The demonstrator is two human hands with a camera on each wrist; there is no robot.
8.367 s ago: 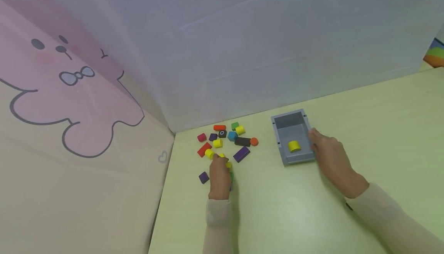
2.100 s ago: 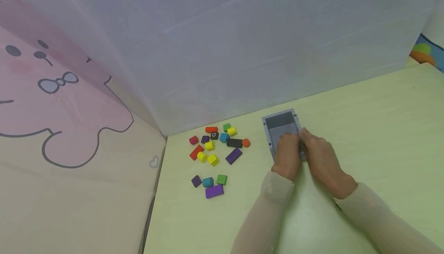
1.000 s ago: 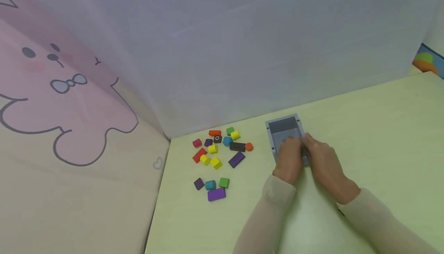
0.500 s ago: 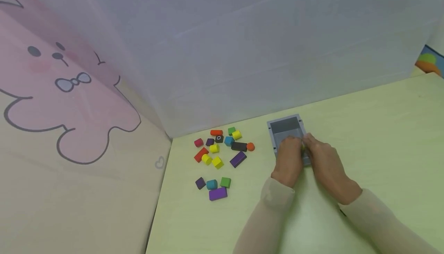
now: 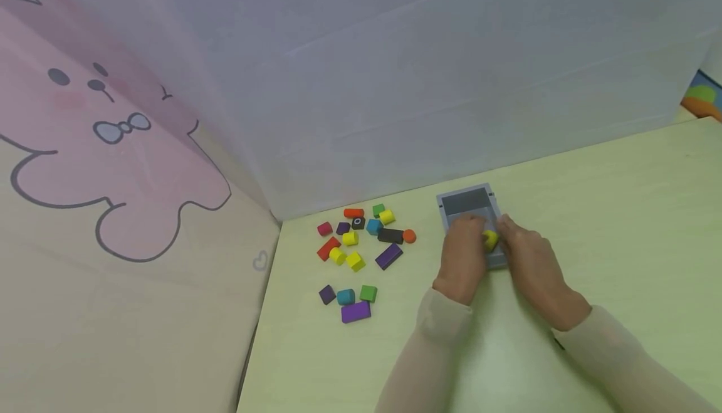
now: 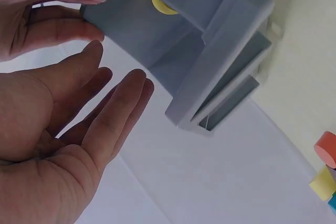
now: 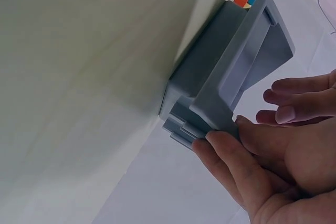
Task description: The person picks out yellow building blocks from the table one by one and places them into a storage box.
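Observation:
A grey plastic bin point(image 5: 468, 198) stands on the table in the head view. My right hand point(image 5: 533, 266) pinches its right rim, with thumb and fingers on either side of the wall in the right wrist view. Over the bin is my left hand point(image 5: 465, 256), its fingers loosely bent and holding nothing in the left wrist view. Between the hands, yellow point(image 5: 491, 240) shows inside the bin; a yellow block point(image 6: 164, 6) also appears there in the left wrist view. Part of the bin's inside is hidden by my left hand.
Left of the bin lie several toy blocks, among them a dark purple block point(image 5: 389, 256), a black block point(image 5: 390, 235), a yellow cube point(image 5: 355, 261) and a purple block point(image 5: 356, 312). A pale cloth wall point(image 5: 383, 87) rises behind the table.
My left hand has gone from the loose blocks to the bin, and one yellow block has left the pile. Lately it has shifted slightly left, uncovering yellow inside. My right hand stays on the rim.

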